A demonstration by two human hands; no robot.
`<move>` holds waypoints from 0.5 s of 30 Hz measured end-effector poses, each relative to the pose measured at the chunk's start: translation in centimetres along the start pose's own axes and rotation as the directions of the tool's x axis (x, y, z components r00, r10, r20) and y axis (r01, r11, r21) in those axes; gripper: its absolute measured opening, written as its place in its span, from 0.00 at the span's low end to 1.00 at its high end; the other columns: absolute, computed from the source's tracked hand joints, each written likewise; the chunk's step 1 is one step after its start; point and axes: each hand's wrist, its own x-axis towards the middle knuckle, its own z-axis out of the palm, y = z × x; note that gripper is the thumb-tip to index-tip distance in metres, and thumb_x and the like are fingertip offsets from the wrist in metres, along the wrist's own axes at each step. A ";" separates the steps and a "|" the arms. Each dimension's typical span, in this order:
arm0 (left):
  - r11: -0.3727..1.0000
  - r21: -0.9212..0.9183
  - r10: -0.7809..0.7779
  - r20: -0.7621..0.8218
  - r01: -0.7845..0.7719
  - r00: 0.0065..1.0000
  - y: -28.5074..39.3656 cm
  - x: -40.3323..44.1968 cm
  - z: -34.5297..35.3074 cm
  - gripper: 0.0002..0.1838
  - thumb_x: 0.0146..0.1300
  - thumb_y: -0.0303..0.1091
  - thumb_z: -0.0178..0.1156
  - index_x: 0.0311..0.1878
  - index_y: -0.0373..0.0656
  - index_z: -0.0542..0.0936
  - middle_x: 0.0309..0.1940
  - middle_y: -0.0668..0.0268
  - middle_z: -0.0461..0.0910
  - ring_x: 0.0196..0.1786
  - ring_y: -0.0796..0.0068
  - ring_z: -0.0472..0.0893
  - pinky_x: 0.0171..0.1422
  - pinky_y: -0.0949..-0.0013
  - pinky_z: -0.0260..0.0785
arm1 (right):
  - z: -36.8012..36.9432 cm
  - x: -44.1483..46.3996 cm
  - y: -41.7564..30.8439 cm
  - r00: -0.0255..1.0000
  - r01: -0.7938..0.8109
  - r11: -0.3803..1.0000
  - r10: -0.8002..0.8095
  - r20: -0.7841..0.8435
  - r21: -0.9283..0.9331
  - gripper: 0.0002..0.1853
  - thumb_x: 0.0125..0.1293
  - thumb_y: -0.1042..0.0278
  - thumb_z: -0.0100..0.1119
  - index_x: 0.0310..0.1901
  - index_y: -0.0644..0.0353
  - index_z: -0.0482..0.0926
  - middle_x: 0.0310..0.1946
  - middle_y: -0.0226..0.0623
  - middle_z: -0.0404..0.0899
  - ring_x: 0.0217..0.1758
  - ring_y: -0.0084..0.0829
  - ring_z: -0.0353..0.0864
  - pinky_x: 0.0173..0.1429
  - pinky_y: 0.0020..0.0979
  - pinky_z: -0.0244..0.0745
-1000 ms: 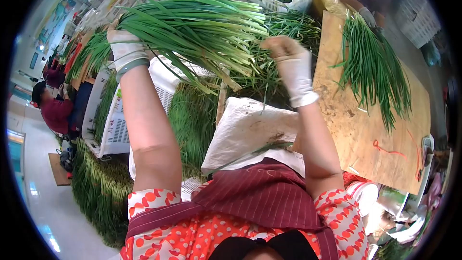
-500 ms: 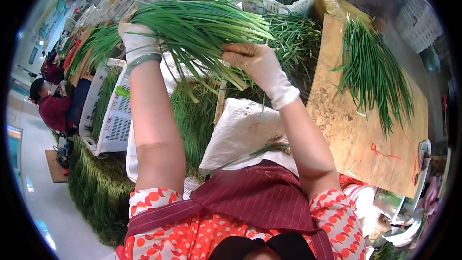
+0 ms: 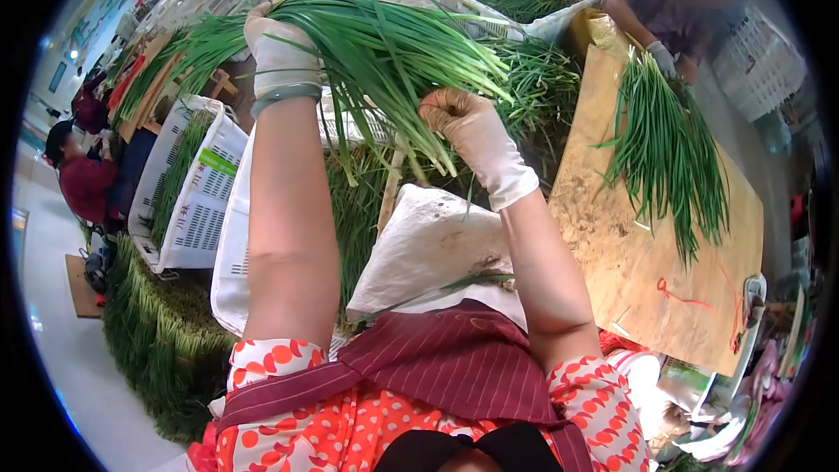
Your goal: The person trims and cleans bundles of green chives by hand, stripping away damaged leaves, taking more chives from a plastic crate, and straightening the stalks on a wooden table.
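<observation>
Left hand (image 3: pixel 284 54)'s clamped on the greens (image 3: pixel 393 39), pale ends poking out beside the right hand (image 3: pixel 476 135), fingers curled, can't tell on what.

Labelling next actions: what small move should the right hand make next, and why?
Probably draw the drooping stalks off the bunch: they hang below the rest, the right hand is curled close by their ends, and the left hand holds the bunch up.
</observation>
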 end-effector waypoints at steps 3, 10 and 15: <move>0.999 0.021 0.032 0.027 -0.033 0.999 -0.6 -0.1 0.2 0.03 0.52 0.26 0.49 0.30 0.38 0.70 0.29 0.54 0.75 0.30 0.56 0.75 0.39 0.54 0.73 | 0.3 -0.3 0.5 0.996 -0.017 0.986 0.030 -0.078 0.165 0.08 0.63 0.68 0.58 0.39 0.63 0.79 0.30 0.31 0.79 0.34 0.20 0.73 0.41 0.21 0.69; 0.995 0.022 0.099 -0.049 -0.098 0.994 -0.6 -1.3 0.8 0.05 0.51 0.32 0.47 0.25 0.42 0.66 0.23 0.63 0.70 0.26 0.62 0.70 0.38 0.62 0.68 | -3.5 -1.8 1.9 0.988 0.105 0.558 0.036 -0.150 0.823 0.09 0.66 0.64 0.52 0.39 0.61 0.74 0.32 0.29 0.76 0.35 0.27 0.76 0.51 0.31 0.77; 0.999 0.028 0.049 -0.119 -0.045 0.992 0.2 0.6 -0.6 0.07 0.52 0.35 0.48 0.25 0.43 0.66 0.23 0.64 0.68 0.26 0.63 0.69 0.37 0.61 0.66 | -10.0 -2.8 7.3 0.905 -0.150 0.965 0.221 -0.363 0.215 0.07 0.64 0.67 0.55 0.42 0.56 0.77 0.31 0.32 0.78 0.33 0.31 0.79 0.43 0.32 0.76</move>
